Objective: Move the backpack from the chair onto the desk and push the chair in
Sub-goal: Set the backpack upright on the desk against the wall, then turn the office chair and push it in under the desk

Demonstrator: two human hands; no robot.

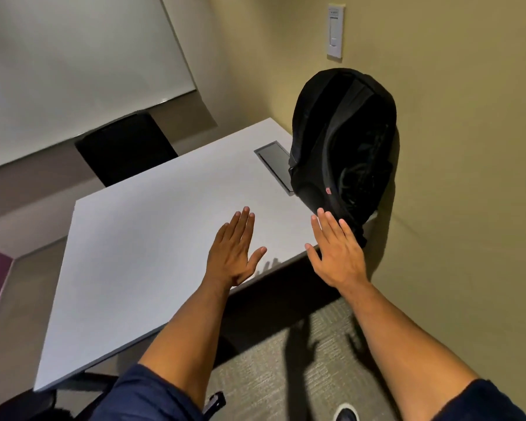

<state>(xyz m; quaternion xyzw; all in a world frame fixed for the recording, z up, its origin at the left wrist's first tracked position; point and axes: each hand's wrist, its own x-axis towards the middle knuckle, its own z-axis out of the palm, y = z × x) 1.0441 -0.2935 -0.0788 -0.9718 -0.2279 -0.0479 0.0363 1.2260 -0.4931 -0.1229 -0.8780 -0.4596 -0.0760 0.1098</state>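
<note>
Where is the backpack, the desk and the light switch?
backpack (343, 144), head view, middle of its black body.
desk (152, 238), head view, bare grey top.
light switch (335, 31), head view, white wall plate.

A small study or meeting room, by the look of it: a wall-mounted whiteboard (73, 65) hangs over a plain white desk (152, 238) with a flush power hatch (275, 165) set into its top. A black office chair (126, 147) is tucked in opposite, grey carpet tiles (286, 369) underfoot, a light switch (335, 31) on the beige wall.

Dim warm light, soft blur, wide-angle bending at edges, arm shadows on carpet (301, 344).
</note>
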